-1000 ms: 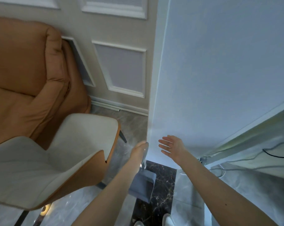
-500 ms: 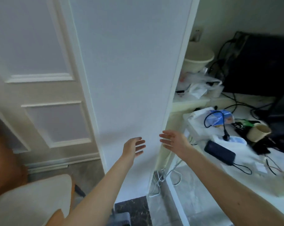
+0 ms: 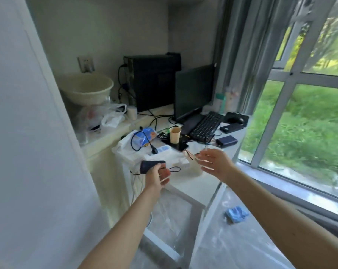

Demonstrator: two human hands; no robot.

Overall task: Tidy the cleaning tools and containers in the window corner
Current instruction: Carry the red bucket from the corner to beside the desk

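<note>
A cream plastic basin (image 3: 86,88) sits at the back left of the window ledge, above crumpled plastic bags (image 3: 106,117). A paper cup (image 3: 175,134) stands upright mid-ledge among cables. A blue cloth (image 3: 237,214) lies on the plastic-covered surface below the window. My left hand (image 3: 158,176) pinches the near end of a dark power bank (image 3: 148,165) at the ledge's front edge, thumb on top. My right hand (image 3: 212,164) hovers open to its right, fingers spread, holding nothing.
A black computer tower (image 3: 152,82), monitor (image 3: 193,92), keyboard (image 3: 206,125) and mouse (image 3: 236,119) fill the back of the ledge. A second power bank (image 3: 227,141) lies near the window (image 3: 300,123). A white wall (image 3: 28,133) stands close on my left.
The view swung from the chair and white wall to the window corner. My left hand reached forward onto the dark power bank; my right hand stayed open.
</note>
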